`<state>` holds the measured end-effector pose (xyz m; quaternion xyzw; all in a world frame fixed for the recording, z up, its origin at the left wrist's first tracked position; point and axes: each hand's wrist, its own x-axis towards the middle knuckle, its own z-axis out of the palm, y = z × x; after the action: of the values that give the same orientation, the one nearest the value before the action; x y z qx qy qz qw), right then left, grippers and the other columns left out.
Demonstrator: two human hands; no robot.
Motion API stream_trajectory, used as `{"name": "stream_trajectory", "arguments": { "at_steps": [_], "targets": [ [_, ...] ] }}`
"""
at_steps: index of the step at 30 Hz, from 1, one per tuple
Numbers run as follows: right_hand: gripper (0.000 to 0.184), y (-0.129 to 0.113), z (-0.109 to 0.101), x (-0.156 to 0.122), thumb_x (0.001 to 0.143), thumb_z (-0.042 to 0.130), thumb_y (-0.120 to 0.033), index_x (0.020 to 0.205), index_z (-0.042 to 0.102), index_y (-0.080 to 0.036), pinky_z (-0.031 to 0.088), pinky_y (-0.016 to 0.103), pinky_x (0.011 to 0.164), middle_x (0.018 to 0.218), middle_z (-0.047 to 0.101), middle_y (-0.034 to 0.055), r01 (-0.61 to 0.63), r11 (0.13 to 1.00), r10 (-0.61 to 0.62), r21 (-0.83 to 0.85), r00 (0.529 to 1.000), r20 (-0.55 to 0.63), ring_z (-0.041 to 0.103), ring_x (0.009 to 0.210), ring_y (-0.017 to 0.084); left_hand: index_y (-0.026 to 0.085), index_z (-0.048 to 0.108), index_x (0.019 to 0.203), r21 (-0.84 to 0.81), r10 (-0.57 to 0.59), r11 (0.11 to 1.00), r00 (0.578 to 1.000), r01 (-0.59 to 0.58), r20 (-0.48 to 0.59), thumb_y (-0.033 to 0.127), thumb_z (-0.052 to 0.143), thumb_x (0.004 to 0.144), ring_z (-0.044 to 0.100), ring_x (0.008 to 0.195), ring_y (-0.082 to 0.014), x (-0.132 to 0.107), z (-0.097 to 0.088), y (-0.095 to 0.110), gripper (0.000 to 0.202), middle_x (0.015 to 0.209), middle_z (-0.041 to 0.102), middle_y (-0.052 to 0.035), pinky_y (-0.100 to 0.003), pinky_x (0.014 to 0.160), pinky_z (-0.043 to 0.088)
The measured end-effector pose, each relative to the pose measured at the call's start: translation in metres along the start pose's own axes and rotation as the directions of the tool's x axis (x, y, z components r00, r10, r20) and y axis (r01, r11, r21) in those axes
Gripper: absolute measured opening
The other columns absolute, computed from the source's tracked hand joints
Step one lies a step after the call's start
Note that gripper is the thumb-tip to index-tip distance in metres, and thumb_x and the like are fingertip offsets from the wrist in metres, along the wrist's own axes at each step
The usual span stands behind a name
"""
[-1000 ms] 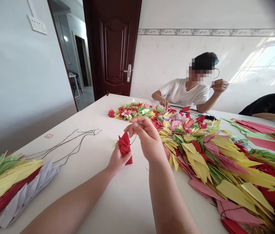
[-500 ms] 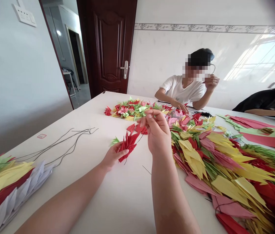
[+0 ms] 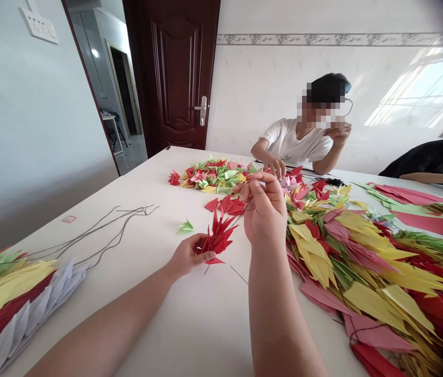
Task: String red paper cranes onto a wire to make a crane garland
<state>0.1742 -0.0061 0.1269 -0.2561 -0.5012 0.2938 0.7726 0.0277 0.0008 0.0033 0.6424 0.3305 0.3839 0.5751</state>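
My left hand (image 3: 186, 256) is closed around a bunch of red folded paper cranes (image 3: 220, 234), threaded close together on a black cord. Up and to the right, my right hand (image 3: 266, 207) is pinched shut on the cord (image 3: 241, 219), which runs slanting down to the bunch. A short tail of cord hangs below the cranes. What sits right between the right fingertips is too small to make out. Behind the bunch lie several loose red folded pieces (image 3: 231, 205), and a small green one (image 3: 186, 226) is to its left.
Multicoloured folded pieces are heaped at the back (image 3: 213, 175). Long strung paper garlands (image 3: 347, 251) cover the right side; more garlands (image 3: 21, 303) and loose black cords (image 3: 99, 230) lie left. A person in white (image 3: 300, 139) sits across the white table, another in black (image 3: 429, 159) at right.
Both hands have shifted right, with the red bunch turned more upright in the left. The small green piece now shows apart from the hand. Across the table, the person's lower hand has moved left.
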Motion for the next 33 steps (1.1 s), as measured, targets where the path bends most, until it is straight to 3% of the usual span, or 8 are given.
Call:
{"name": "stream_trajectory", "arguments": {
  "at_steps": [5,12,17,23,29,33],
  "targets": [
    [0.006,0.001,-0.01,0.005,0.078,0.052,-0.029,0.081,0.05,-0.025,0.046,0.031,0.073,0.052,0.042,-0.0065,0.002,1.0,-0.001,0.026,0.999,-0.035,0.055,0.06,0.01,0.017,0.056,0.09,0.02,0.012,1.0,1.0,-0.012,0.025,0.044,0.066,0.068,0.054,0.074,-0.0156,0.001,0.0,0.002,0.036,0.083,0.059,-0.0036,-0.028,0.066,0.046],
    [0.005,-0.011,-0.018,0.005,0.079,0.052,-0.029,0.082,0.049,-0.026,0.038,0.022,0.044,0.057,0.041,-0.0062,-0.024,0.998,0.024,0.061,1.0,0.005,0.042,0.045,0.007,0.018,0.055,0.094,0.063,0.025,0.998,0.999,-0.026,0.021,0.042,0.065,0.069,0.055,0.077,-0.0165,0.001,0.0,-0.002,0.036,0.087,0.06,-0.0041,-0.029,0.067,0.046],
    [0.005,-0.02,-0.009,0.0,0.078,0.054,-0.029,0.079,0.051,-0.026,0.046,0.026,0.06,0.051,0.037,-0.0062,0.015,0.998,-0.02,0.061,0.997,0.078,0.046,0.05,0.009,0.019,0.055,0.094,0.105,0.031,0.994,0.999,-0.032,0.012,0.042,0.062,0.072,0.056,0.08,-0.0176,0.001,0.001,0.0,0.034,0.087,0.06,-0.0037,-0.029,0.071,0.044],
    [0.007,-0.018,-0.002,-0.004,0.08,0.051,-0.032,0.086,0.048,-0.028,0.049,0.03,0.067,0.058,0.046,-0.0046,-0.086,0.992,0.071,0.089,0.984,0.16,0.057,0.069,0.012,0.017,0.054,0.096,0.087,0.073,0.993,0.997,-0.075,0.031,0.041,0.061,0.074,0.055,0.085,-0.0191,0.0,0.002,0.002,0.034,0.091,0.06,-0.0057,-0.033,0.077,0.043],
    [0.004,-0.002,0.011,-0.007,0.08,0.05,-0.028,0.083,0.052,-0.025,0.049,0.033,0.077,0.061,0.054,-0.0038,-0.228,0.964,0.198,0.138,0.959,0.203,0.061,0.078,0.013,0.02,0.049,0.108,0.015,0.085,0.996,0.996,-0.085,-0.016,0.043,0.066,0.069,0.054,0.095,-0.0214,0.0,0.002,0.002,0.048,0.098,0.059,-0.0059,-0.036,0.084,0.042],
    [0.005,0.006,0.022,-0.012,0.08,0.051,-0.027,0.081,0.054,-0.024,0.047,0.034,0.085,0.063,0.058,-0.0031,-0.266,0.952,0.233,0.153,0.95,0.206,0.061,0.084,0.014,0.017,0.055,0.095,0.022,0.103,0.995,0.993,-0.102,-0.061,0.043,0.062,0.073,0.055,0.088,-0.0192,0.001,0.001,0.001,0.035,0.09,0.059,-0.0056,-0.034,0.081,0.043]
  ]
}}
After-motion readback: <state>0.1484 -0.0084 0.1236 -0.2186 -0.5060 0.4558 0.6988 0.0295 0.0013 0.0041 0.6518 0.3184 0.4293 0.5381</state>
